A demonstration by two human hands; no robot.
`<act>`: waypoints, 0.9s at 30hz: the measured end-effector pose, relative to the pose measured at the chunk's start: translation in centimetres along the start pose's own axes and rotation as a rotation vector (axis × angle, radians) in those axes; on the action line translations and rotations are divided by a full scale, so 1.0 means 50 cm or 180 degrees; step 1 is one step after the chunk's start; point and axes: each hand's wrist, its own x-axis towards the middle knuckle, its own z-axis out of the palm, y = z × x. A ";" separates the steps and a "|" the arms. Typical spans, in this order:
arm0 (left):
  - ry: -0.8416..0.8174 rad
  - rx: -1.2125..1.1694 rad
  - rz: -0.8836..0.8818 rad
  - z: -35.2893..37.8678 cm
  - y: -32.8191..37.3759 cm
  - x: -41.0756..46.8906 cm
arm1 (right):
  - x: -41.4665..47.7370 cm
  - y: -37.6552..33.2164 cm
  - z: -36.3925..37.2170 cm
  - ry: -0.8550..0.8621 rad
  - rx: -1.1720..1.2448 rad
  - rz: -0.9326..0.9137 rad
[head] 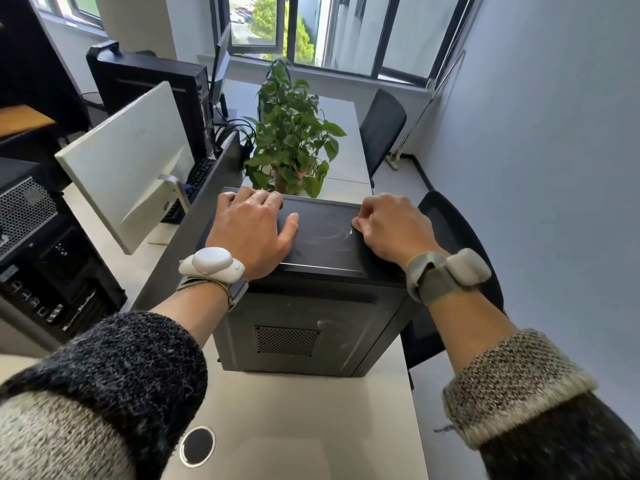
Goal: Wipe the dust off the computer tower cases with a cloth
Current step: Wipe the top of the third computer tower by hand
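White and long, the bench (311, 427) ran from us toward a window (346, 29) in a small office with a pale blue wall (554, 133). Our left hand (251, 230) lay flat on the top of the computer tower case (311, 306), fingers straight and reaching to the far left edge, the thumb spread to the side on the lid. Our right hand (391, 226) rested on the right edge of the same top with its fingers curled in; we could not tell if they held anything. Both wrists carried a grey band with a small device, the left band (211, 268) and the right band (446, 275), and knitted sleeves (104, 393) covered the forearms.

The case stood upright on the bench, directly before us, black, with a vent grille on the side that faced us and pale dust smears on its top between the two hands. Just behind it stood a potted plant (291, 133). To the left, beyond a grey divider (194, 230), we saw the back of a white monitor (128, 168), a keyboard (197, 174) and a second tower (45, 244) with a mesh panel. A third black tower (156, 95) stood farther back. At the right of the bench were two black chairs, one near (453, 244) and one farther (381, 133). A round cable hole (197, 446) was in the bench close to us.
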 end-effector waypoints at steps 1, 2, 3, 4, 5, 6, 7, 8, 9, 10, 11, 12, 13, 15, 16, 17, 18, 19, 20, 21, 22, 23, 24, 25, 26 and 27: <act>-0.0023 0.0025 0.0010 0.000 0.001 0.002 | 0.004 0.002 -0.001 -0.0033 -0.0010 0.0001; -0.0065 0.0033 0.0028 -0.001 0.004 0.004 | 0.014 0.002 -0.003 -0.0068 -0.0015 0.0039; -0.0093 0.0021 0.0029 -0.003 0.006 0.005 | 0.028 -0.001 -0.006 -0.0086 -0.0026 0.0072; -0.0081 0.0003 0.0016 -0.004 0.006 0.006 | 0.043 -0.009 -0.009 -0.0068 -0.0030 0.0108; -0.0057 -0.0016 -0.0005 -0.005 0.006 0.004 | 0.054 -0.020 -0.009 -0.0024 -0.0010 0.0149; -0.0035 -0.0018 -0.0012 -0.004 0.006 0.002 | 0.063 -0.030 -0.009 0.0013 0.0022 0.0175; -0.0055 -0.0004 -0.0016 -0.003 0.006 0.001 | 0.071 -0.037 -0.006 0.0017 0.0030 0.0179; -0.0081 0.0002 -0.0020 0.001 0.008 -0.003 | 0.072 -0.037 -0.003 -0.0015 0.0029 0.0184; -0.0098 0.0009 -0.0022 -0.001 0.007 0.000 | 0.072 -0.037 -0.006 -0.0037 0.0042 0.0169; -0.0108 -0.0002 -0.0014 0.000 0.008 -0.001 | 0.062 -0.031 -0.007 -0.0081 0.0068 0.0155; -0.0105 -0.0019 -0.0016 -0.002 0.008 0.001 | 0.053 -0.024 -0.012 -0.0110 0.0109 0.0123; -0.0094 -0.0021 -0.0013 -0.002 0.007 0.001 | 0.040 -0.017 -0.014 -0.0135 0.0129 0.0071; -0.0088 -0.0013 -0.0018 -0.003 0.005 0.002 | 0.028 -0.009 -0.014 -0.0157 0.0109 0.0022; -0.0066 0.0011 -0.0033 -0.001 0.001 0.001 | 0.007 -0.002 -0.007 -0.0184 -0.0024 -0.0062; -0.0064 0.0030 -0.0027 0.000 0.002 0.002 | 0.005 0.000 -0.006 -0.0172 -0.0049 -0.0070; -0.0076 0.0036 -0.0023 0.000 0.005 0.002 | 0.008 -0.001 -0.005 -0.0152 -0.0046 -0.0047; -0.0081 0.0044 -0.0017 -0.001 0.008 0.004 | 0.017 -0.005 -0.007 -0.0126 -0.0028 -0.0010; -0.0087 0.0048 -0.0010 -0.002 0.009 0.006 | 0.027 -0.010 -0.008 -0.0087 0.0003 0.0030; -0.0086 0.0047 -0.0001 -0.002 0.010 0.005 | 0.034 -0.016 -0.009 -0.0039 0.0036 0.0076; -0.0071 0.0044 0.0007 -0.003 0.010 0.005 | 0.041 -0.021 -0.011 0.0009 0.0056 0.0115; -0.0057 0.0041 0.0008 -0.004 0.010 0.004 | 0.045 -0.027 -0.013 0.0041 0.0055 0.0144; -0.0054 0.0035 0.0000 -0.004 0.009 0.002 | 0.045 -0.031 -0.013 0.0059 0.0039 0.0145; -0.0057 0.0030 -0.0007 -0.005 0.008 0.001 | 0.040 -0.031 -0.013 0.0049 0.0030 0.0131; -0.0056 0.0025 -0.0011 -0.005 0.007 0.000 | 0.033 -0.028 -0.013 0.0013 0.0042 0.0111; -0.0052 0.0020 -0.0020 -0.006 0.005 0.000 | 0.023 -0.022 -0.011 -0.0039 0.0059 0.0090; -0.0046 0.0012 -0.0028 -0.006 0.004 -0.001 | 0.014 -0.015 -0.009 -0.0079 0.0054 0.0061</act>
